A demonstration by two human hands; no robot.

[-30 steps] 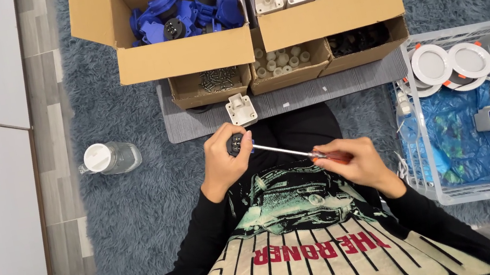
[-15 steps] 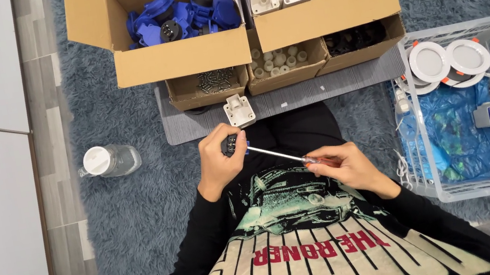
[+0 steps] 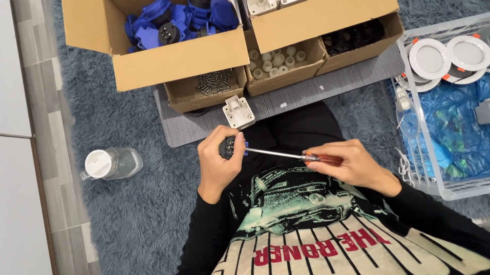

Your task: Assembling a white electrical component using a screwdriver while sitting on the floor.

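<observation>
two hands clamped, left hand (image 3: 218, 165) on dark plug part (image 3: 230, 147), right hand (image 3: 345, 164) on screwdriver (image 3: 287, 153) (cardboard boxes (image 3: 179, 59) beyond)

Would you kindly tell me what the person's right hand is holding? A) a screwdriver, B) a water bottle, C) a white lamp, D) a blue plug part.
A: the right hand grips the reddish handle of a screwdriver, whose shaft runs to a small dark part held in the left hand.
</observation>
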